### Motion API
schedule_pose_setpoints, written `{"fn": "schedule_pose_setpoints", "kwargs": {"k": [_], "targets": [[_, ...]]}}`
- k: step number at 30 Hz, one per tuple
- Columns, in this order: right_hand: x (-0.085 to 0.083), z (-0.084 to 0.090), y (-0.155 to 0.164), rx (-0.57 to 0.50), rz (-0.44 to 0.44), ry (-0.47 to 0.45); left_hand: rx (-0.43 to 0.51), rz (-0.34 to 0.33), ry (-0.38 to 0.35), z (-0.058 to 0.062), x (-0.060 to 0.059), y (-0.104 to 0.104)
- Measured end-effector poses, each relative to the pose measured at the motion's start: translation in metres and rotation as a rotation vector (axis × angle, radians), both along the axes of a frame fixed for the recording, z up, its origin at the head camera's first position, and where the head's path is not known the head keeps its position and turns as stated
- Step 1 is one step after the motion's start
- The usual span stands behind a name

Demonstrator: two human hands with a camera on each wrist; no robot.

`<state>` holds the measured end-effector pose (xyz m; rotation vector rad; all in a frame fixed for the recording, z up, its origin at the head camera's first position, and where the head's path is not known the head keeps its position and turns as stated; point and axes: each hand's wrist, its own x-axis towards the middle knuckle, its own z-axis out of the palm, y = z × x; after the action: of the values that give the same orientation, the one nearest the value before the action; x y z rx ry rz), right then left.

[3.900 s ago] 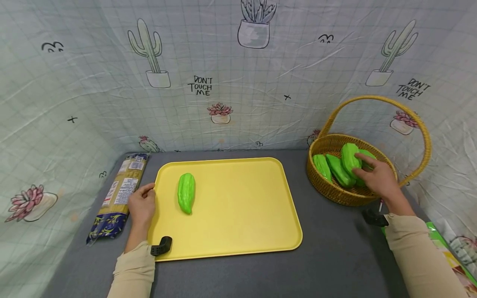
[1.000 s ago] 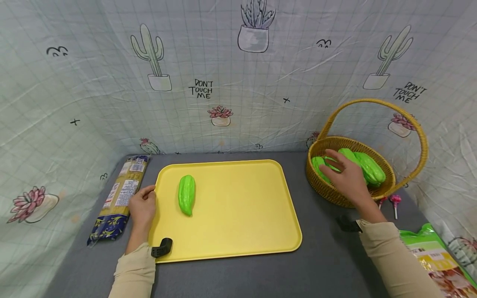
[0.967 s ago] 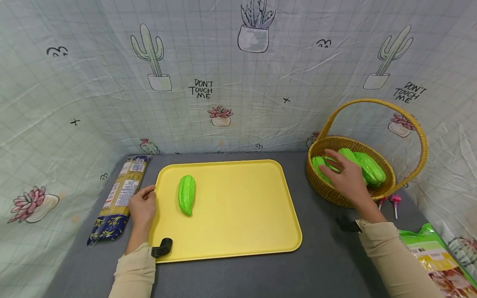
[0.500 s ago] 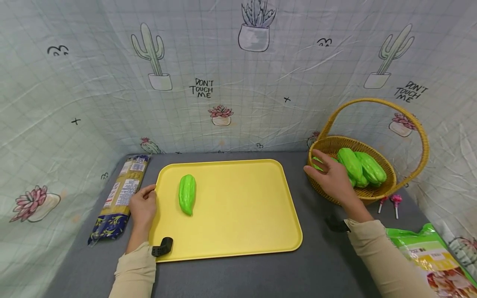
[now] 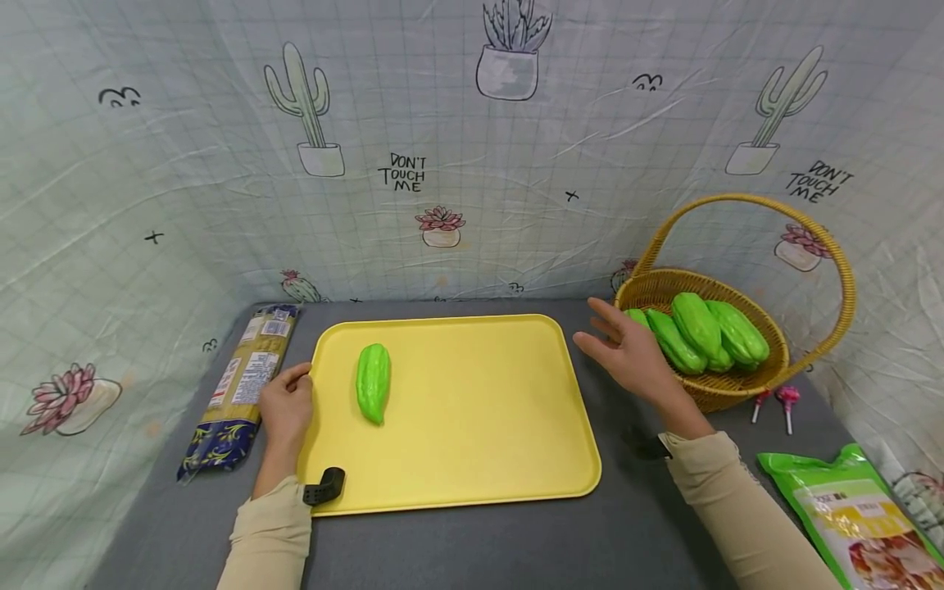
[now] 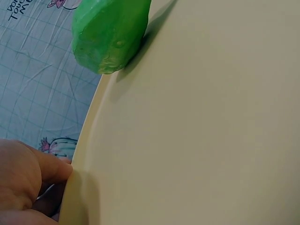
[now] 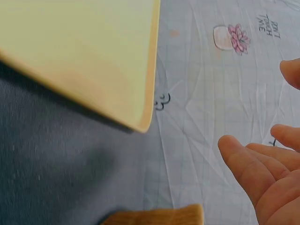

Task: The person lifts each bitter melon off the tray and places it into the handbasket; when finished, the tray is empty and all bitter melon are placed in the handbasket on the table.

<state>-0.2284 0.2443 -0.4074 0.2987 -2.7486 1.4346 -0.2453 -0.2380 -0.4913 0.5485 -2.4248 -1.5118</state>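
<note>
- Green, ridged, gourd-shaped toy vegetables (image 5: 696,332) are seen lying side by side in the woven wicker basket with a hoop handle (image 5: 741,392), their long axes running from the near left to the far right.
- The right hand (image 5: 627,348) is held in the air between the basket and the flat yellow plastic tray (image 5: 479,442), just to the left of the basket's rim; its fingers are spread and straight, and nothing is held in them, as the right wrist view confirms (image 7: 262,173).
- From those fingers the basket's vegetables lie to the right and slightly beyond, close by; this hand is by far the nearer one to them.
- One more green ridged vegetable (image 5: 372,381) is found on the left part of the tray, its long axis pointing away from the person.
- The left hand (image 5: 286,410) is rested against the tray's left edge, its fingers loosely curled at the rim, just beside that lone vegetable but not touching it.
- A long packet of dry noodles (image 5: 239,389) is seen left of the tray.
</note>
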Motion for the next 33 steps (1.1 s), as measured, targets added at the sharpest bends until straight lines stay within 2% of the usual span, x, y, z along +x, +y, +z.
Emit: {"fn": "schedule_pose_setpoints", "kwargs": {"k": [10, 17, 25, 33], "targets": [[-0.004, -0.011, -0.028, -0.042, 0.065, -0.034, 0.003, 0.003, 0.009, 0.0, 0.0, 0.001], [-0.003, -0.014, -0.05, -0.117, 0.103, -0.05, 0.01, 0.003, 0.017, -0.001, -0.001, 0.0], [-0.001, -0.017, -0.071, -0.112, 0.129, -0.036, 0.007, 0.001, 0.011, -0.002, -0.001, 0.0], [0.001, -0.02, -0.093, -0.148, 0.176, -0.074, 0.004, 0.001, -0.006, -0.002, -0.001, -0.001]]}}
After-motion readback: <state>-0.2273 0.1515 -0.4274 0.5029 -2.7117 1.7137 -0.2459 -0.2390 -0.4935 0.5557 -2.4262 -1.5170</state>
